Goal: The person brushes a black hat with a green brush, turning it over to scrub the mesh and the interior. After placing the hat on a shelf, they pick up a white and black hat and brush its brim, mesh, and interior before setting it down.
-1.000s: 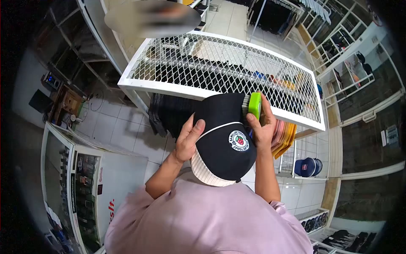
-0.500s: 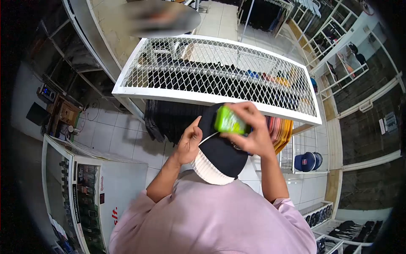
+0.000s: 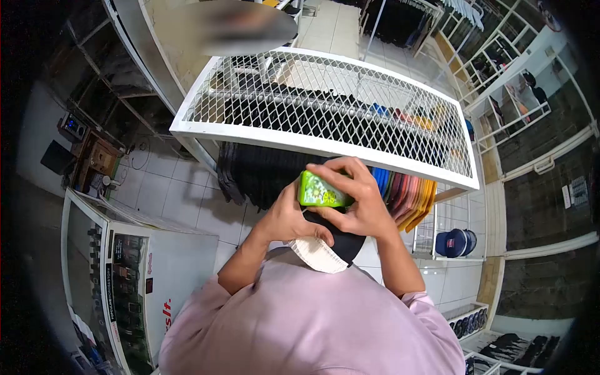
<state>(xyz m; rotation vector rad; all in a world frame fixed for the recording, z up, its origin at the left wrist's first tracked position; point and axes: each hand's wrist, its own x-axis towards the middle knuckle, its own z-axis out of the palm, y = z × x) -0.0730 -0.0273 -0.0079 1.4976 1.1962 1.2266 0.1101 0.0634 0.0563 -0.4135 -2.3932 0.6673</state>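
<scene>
A black cap [image 3: 352, 245] with a cream ribbed brim [image 3: 317, 254] is in front of my chest, brim toward me. My left hand [image 3: 286, 217] is closed on its left side, with the thumb lying across the cap near the brim. My right hand [image 3: 362, 201] grips a small bright green block [image 3: 319, 192] with a pale pattern on its face; its exact kind cannot be made out. The block is over the upper part of the cap, close to my left fingers. Both hands hide much of the cap's crown.
A white mesh-topped rack [image 3: 325, 142] stands ahead, with dark and coloured clothes [image 3: 415, 197] hanging under it. A glass display case [image 3: 128, 275] is at lower left. To the right, a navy cap [image 3: 455, 242] rests on a low white shelf. A blurred round surface [image 3: 250, 28] is at upper left.
My right hand has brought the green block left and slightly down, toward my left hand. My left thumb has come down across the cap, which is now more covered.
</scene>
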